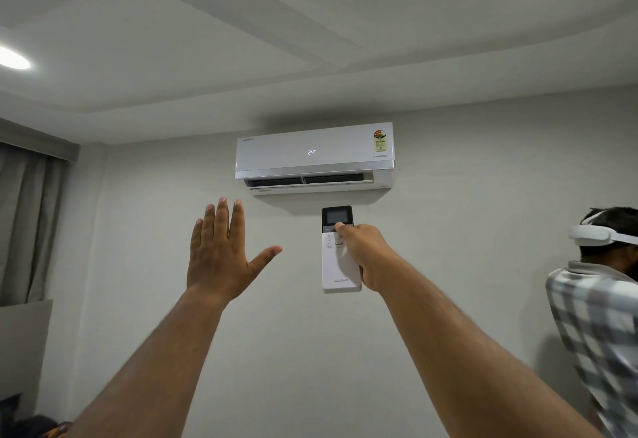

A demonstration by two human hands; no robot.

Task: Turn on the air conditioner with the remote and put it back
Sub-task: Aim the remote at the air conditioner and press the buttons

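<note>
A white air conditioner (314, 156) hangs high on the wall, its display lit with "24" and its lower flap open. Just below it, my right hand (366, 256) holds a white remote (336, 266) with a dark screen at its top, pointed up at the unit. My thumb rests on the buttons under the screen. My left hand (221, 253) is raised to the left of the remote, flat, fingers spread, holding nothing.
A person in a checked shirt (593, 317) with a white headset stands at the right edge. Grey curtains (31, 227) hang at the left. A ceiling fan blade (266, 13) and a ceiling light (13, 58) are overhead.
</note>
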